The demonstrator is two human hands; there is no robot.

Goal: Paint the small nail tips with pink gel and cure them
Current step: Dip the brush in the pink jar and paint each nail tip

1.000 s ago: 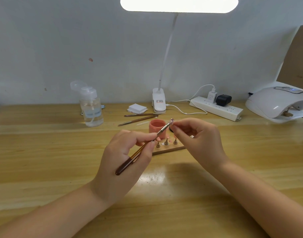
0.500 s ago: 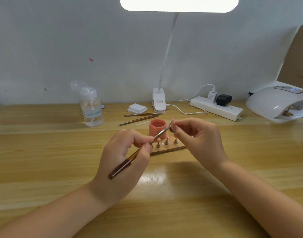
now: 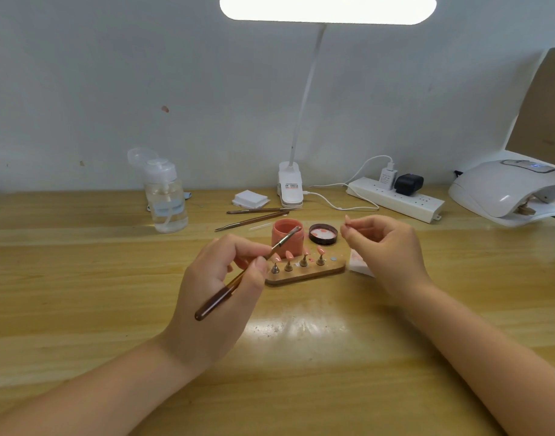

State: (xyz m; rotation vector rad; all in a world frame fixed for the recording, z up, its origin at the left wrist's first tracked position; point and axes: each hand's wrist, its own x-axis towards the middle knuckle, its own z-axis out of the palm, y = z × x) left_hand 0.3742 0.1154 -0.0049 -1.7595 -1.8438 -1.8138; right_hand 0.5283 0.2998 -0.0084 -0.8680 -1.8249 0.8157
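Note:
My left hand [image 3: 221, 284] grips a brown-handled brush [image 3: 248, 272], whose tip reaches over the open pink gel pot [image 3: 286, 239]. My right hand [image 3: 384, 247] pinches a small nail tip on its stand [image 3: 346, 221], held up to the right of the pot. Below the pot lies a wooden holder [image 3: 304, 272] with several pink nail tips [image 3: 320, 250] standing on metal pegs. The pot's dark lid [image 3: 322, 234] lies open beside it. The white curing lamp [image 3: 509, 191] stands at the far right.
Two spare brushes [image 3: 254, 217], a clear pump bottle [image 3: 166, 196], a stack of white pads [image 3: 249, 198], the desk lamp's clip base [image 3: 290, 185] and a power strip [image 3: 396, 199] with cables line the back of the wooden desk. A white wipe [image 3: 359, 265] lies right of the holder.
My right hand has drawn the nail tip away to the right, uncovering the lid. The brush has left the tip and now points over the pot.

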